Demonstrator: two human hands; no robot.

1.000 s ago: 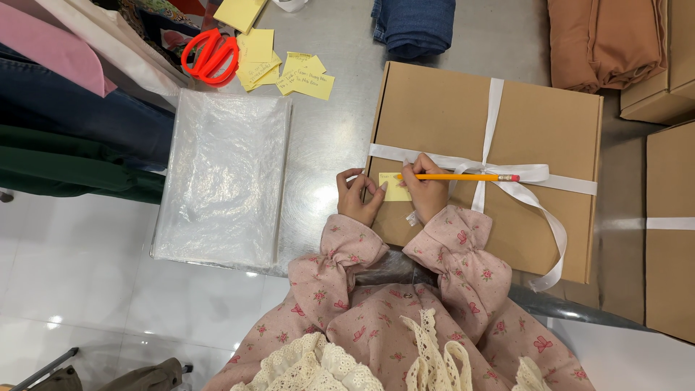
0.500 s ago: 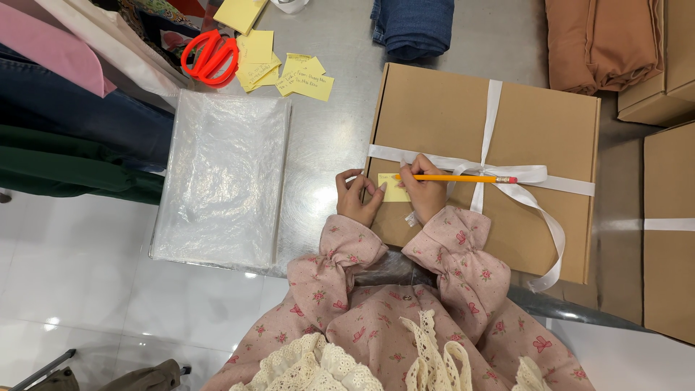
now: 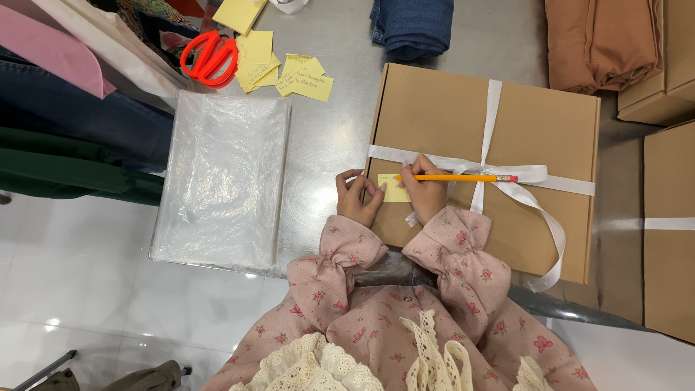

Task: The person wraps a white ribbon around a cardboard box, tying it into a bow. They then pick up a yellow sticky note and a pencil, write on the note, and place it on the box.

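A yellow pencil (image 3: 463, 177) is held in the right hand (image 3: 426, 194), the fingers closed around its tip end, so that it lies nearly level across the middle of the frame with its eraser pointing right. Its tip is set on a small yellow sticky note (image 3: 394, 188), which rests on the near-left part of a brown cardboard box (image 3: 536, 108). The note's left edge is pinned by the left hand (image 3: 357, 197), whose fingers are curled and pressed down at the box edge (nothing is gripped by it). The box is tied with a white ribbon (image 3: 492, 108) crossed over its lid, a loose tail hanging toward the lower right. To the left of the box, a stack of clear plastic bags (image 3: 221, 181) is laid on the grey metal table (image 3: 326, 145). Orange scissors (image 3: 210, 58) and more yellow notes (image 3: 304, 76) are seen at the upper left, folded blue cloth (image 3: 413, 25) at the top centre.
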